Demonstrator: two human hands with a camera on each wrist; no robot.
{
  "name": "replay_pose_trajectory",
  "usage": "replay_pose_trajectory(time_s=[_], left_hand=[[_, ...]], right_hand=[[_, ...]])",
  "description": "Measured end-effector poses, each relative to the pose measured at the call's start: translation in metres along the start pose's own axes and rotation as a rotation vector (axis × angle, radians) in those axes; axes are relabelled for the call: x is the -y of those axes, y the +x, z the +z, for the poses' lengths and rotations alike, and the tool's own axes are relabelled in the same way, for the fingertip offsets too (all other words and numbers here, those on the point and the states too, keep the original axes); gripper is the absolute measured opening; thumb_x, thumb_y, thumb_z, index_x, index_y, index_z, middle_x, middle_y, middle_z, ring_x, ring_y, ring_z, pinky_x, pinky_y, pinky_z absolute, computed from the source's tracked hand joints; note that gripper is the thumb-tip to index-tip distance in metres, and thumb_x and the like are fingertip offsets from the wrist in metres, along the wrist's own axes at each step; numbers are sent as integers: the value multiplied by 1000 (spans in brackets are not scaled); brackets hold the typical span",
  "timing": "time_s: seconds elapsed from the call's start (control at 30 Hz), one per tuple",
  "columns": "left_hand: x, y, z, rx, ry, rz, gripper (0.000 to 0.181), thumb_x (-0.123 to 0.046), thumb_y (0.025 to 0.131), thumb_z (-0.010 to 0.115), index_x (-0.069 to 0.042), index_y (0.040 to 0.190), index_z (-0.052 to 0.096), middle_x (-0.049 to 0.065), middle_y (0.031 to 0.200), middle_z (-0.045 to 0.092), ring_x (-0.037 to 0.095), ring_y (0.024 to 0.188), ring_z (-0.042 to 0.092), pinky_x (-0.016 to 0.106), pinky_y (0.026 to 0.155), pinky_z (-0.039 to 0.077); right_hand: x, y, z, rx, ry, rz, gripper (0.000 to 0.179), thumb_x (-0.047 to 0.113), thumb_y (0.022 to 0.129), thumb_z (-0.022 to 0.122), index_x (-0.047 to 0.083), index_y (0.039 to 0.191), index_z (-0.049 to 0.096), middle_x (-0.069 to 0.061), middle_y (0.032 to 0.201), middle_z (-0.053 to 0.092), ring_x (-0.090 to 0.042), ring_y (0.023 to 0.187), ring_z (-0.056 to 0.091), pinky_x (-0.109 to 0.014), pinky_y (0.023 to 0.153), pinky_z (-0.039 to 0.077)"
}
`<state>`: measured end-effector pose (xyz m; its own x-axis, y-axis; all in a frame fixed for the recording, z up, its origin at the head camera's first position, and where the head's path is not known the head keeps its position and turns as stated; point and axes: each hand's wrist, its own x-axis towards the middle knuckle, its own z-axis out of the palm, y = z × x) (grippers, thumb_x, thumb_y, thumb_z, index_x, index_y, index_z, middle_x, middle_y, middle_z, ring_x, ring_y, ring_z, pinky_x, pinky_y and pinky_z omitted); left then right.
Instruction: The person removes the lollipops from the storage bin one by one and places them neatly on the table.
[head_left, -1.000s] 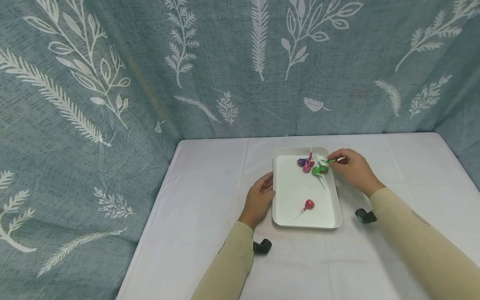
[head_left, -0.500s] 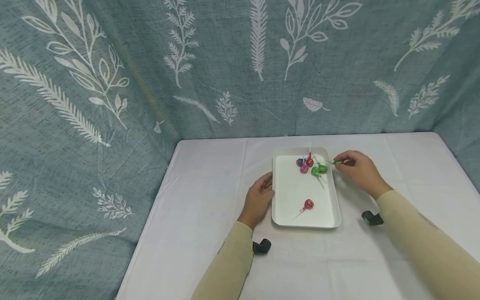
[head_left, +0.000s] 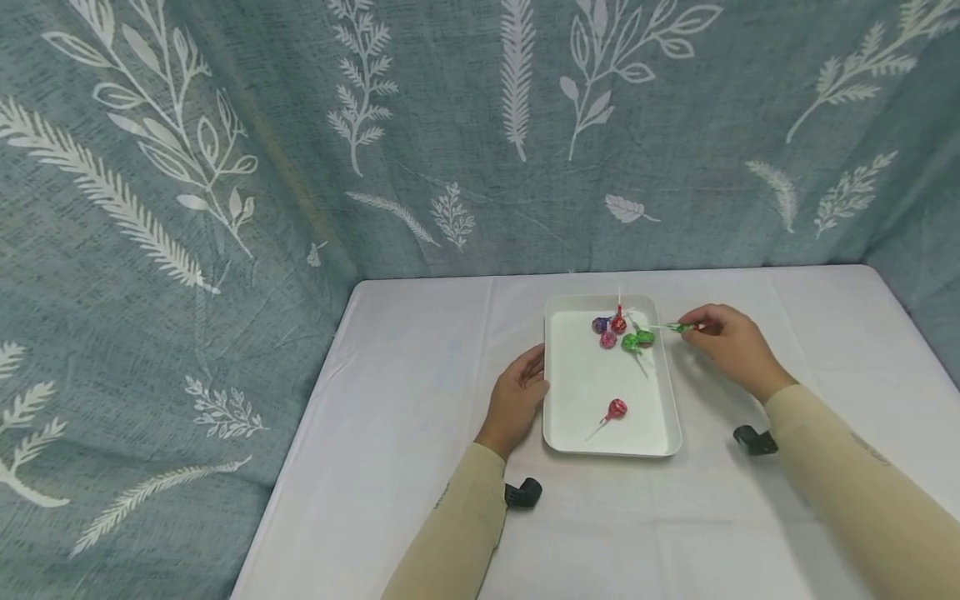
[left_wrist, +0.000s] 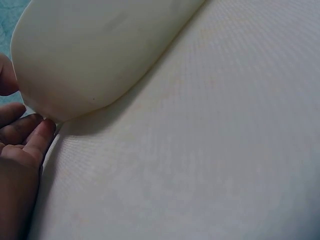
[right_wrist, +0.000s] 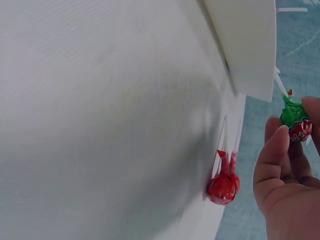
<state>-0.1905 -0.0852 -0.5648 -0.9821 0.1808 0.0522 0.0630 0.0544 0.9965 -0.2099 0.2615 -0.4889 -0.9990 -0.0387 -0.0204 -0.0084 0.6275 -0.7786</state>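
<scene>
My right hand [head_left: 731, 346] pinches a green-wrapped lollipop [right_wrist: 296, 120] with a red label, just outside the right rim of the white tray [head_left: 585, 375]. Its white stick points left over the rim. Inside the tray's far end lie a purple lollipop [head_left: 600, 325], a red lollipop [head_left: 618, 323], a pink lollipop [head_left: 608, 340] and green lollipops [head_left: 637, 340]. Closer to me lies another red lollipop [head_left: 617, 408] with its stick pointing down-left. My left hand [head_left: 517, 400] touches the tray's left side with thumb and fingertips; the left wrist view shows fingertips against the outer wall.
In the right wrist view another red-wrapped lollipop [right_wrist: 223, 187] lies on the white-covered table [head_left: 420, 400], near its far edge; the head view does not show it. Blue-green leaf-patterned cloth [head_left: 480, 125] hangs behind and at the sides. Black wrist cameras jut from both forearms.
My right hand has moved right with the green lollipop, drawing it away from the cluster and past the tray's right rim. The pink and red lollipops shifted slightly. My left hand keeps its place.
</scene>
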Motion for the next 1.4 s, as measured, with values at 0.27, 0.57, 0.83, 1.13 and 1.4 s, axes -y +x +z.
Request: replay_pose_trajectory(time_s=[0.27,0.57,0.83,1.13,1.4], left_hand=[[0,-3,-2,6,-5,-3,59,2,101,59,-2,159,53,6,155,60,16,139,59,27,114,50],[1,-3,-3,9,-9,0,58,1,101,60,-3,159,53,6,154,61,18,139,60,29,114,50],[3,-2,-4,5,9,-4,58,0,100,61,-5,158,54,6,153,62,18,138,60,28,114,50],[1,-2,-3,8,9,-5,58,1,101,60,-3,159,54,5,154,61,16,138,60,27,113,50],[2,-3,-3,10,21,7,58,-1,101,59,-3,159,53,6,154,61,18,139,60,28,114,50]], right_hand=[[-4,-7,-2,-15,7,14,29,17,109,69,-1,132,69,-22,133,63,-37,113,60,-40,86,54],[-5,-12,-7,-49,11,25,30,18,110,67,2,134,71,-20,134,65,-31,111,60,-20,77,51],[-11,-15,-9,-39,34,62,35,21,111,65,3,140,67,-22,140,60,-31,113,61,-16,74,52],[-17,-17,-9,-34,8,87,41,21,110,67,-6,140,62,-29,139,58,-38,114,59,-17,72,50],[-25,-17,-7,-50,-29,70,37,16,108,67,-8,136,64,-31,137,53,-42,115,60,-18,72,50]])
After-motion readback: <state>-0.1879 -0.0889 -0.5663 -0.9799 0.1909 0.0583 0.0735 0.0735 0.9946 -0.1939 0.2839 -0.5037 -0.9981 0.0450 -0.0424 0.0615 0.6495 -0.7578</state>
